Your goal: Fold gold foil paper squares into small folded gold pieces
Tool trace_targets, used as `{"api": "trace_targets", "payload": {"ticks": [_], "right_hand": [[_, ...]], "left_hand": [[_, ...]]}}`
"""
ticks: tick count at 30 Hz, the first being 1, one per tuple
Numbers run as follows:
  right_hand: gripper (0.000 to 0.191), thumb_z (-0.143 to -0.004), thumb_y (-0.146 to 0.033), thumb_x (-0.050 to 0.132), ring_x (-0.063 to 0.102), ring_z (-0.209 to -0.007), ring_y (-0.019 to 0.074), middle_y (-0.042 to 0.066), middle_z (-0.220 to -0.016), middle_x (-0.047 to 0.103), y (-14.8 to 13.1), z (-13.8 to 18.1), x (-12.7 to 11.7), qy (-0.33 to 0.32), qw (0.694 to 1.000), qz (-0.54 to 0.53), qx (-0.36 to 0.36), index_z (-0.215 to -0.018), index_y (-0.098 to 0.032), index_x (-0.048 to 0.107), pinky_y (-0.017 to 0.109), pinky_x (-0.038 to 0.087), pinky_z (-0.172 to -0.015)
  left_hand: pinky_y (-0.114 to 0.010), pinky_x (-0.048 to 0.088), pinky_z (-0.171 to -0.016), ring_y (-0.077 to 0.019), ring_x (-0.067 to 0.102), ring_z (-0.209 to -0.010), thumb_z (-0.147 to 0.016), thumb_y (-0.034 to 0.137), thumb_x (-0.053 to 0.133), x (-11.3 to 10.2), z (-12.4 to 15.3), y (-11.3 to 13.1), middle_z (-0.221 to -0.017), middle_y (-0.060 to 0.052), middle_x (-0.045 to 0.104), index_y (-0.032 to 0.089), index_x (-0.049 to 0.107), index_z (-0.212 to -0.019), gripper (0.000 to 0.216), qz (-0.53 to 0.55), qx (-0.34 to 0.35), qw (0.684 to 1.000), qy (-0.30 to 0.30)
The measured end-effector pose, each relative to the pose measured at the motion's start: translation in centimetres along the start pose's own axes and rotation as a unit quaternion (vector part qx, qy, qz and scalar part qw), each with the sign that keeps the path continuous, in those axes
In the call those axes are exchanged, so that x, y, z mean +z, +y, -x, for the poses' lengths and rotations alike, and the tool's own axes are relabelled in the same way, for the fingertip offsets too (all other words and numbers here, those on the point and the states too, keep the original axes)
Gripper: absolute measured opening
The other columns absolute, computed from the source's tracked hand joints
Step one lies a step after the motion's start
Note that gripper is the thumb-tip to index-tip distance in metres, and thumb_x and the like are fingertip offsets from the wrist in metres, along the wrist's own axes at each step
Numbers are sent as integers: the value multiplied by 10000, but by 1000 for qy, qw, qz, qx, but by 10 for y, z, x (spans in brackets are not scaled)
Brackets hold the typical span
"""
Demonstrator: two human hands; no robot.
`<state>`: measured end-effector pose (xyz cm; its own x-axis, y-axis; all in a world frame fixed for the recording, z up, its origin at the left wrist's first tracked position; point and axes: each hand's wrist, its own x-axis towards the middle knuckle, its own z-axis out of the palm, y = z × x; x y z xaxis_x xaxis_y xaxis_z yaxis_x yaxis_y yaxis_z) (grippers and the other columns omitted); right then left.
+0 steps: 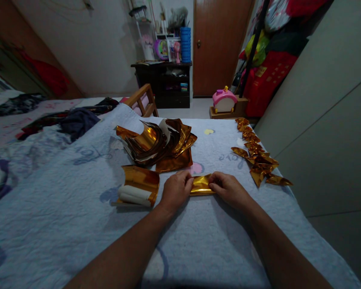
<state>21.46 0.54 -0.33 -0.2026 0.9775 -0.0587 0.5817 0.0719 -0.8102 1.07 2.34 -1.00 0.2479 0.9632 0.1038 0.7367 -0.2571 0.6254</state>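
Note:
Between my two hands lies a folded strip of shiny gold foil paper [201, 185], flat on the blue bedspread [192, 241]. My left hand [177, 188] pinches its left end, and my right hand [227, 187] pinches the right end. Just left of my left hand are a few curled sheets of gold paper [141, 178] with white backs showing. Behind them rests a thick, fanned stack of gold foil sheets [156, 140]. Along the bed's right edge runs a row of folded gold foil pieces [260, 164], several of them pointed at the ends.
A pale cabinet [327, 120] stands close along the bed's right side. Dark clothes [78, 120] lie at the left. Past the far edge are a wooden chair [142, 100], a dark shelf unit [171, 86], a pink toy [224, 100] and a brown door [219, 48].

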Motion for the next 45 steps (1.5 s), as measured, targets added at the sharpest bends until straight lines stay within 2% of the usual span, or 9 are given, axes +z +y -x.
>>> {"api": "trace_targets", "payload": {"ticks": [6, 11, 16, 19, 26, 35, 45], "right_hand": [[141, -824, -112, 562, 635, -764, 181, 36, -832, 714, -3, 1, 0, -1, 1000, 29, 3, -854, -196, 671, 283, 438, -713], [130, -830, -122, 577, 630, -735, 174, 27, -813, 717, -2, 1, 2, 10, 999, 40, -3, -845, -204, 676, 279, 437, -691], [128, -839, -124, 572, 642, -755, 179, 28, -823, 719, -1, 1, 2, 14, 999, 46, 0, -846, -202, 672, 288, 447, -710], [150, -829, -107, 572, 647, -783, 187, 42, -853, 722, 1, 1, 3, 19, 998, 53, -6, -863, -200, 685, 300, 466, -739], [199, -822, -79, 587, 653, -883, 200, 62, -951, 721, 6, 0, 5, 34, 997, 61, -20, -939, -185, 708, 330, 485, -827], [180, -835, -115, 622, 657, -905, 205, 66, -986, 725, 9, 0, 5, 47, 996, 70, -23, -977, -187, 707, 338, 492, -835], [177, -846, -127, 615, 651, -907, 201, 67, -1000, 718, 9, 0, 6, 44, 996, 80, -18, -992, -180, 700, 328, 485, -835]], "left_hand": [[-289, 433, -735, -185, 626, -828, -888, 148, 600, 0, 2, 1, -903, -29, 665, 188, 629, -886, 49, -12, 7, 1000, 23], [-307, 484, -775, -195, 621, -895, -884, 121, 606, -2, 6, 0, -1004, -54, 645, 176, 630, -991, 122, -28, 65, 996, 58], [-346, 497, -833, -217, 621, -921, -908, 115, 612, -1, 10, -2, -944, -41, 710, 180, 670, -871, 94, -55, 164, 985, 23], [-366, 514, -849, -226, 630, -935, -922, 133, 615, 0, 13, -1, -983, -45, 742, 177, 686, -868, 100, -76, 190, 979, 1], [-394, 563, -862, -234, 635, -975, -962, 132, 546, 5, 23, 6, -1109, -71, 739, 167, 694, -986, 153, -147, 192, 970, -17], [-450, 563, -947, -281, 611, -1183, -952, 98, 513, 17, 34, 12, -1314, -133, 668, 131, 638, -1225, 302, -207, 183, 961, -17], [-446, 550, -969, -294, 590, -1224, -972, 139, 501, 20, 34, 9, -1347, -138, 653, 116, 630, -1244, 302, -218, 176, 960, -13]]}}
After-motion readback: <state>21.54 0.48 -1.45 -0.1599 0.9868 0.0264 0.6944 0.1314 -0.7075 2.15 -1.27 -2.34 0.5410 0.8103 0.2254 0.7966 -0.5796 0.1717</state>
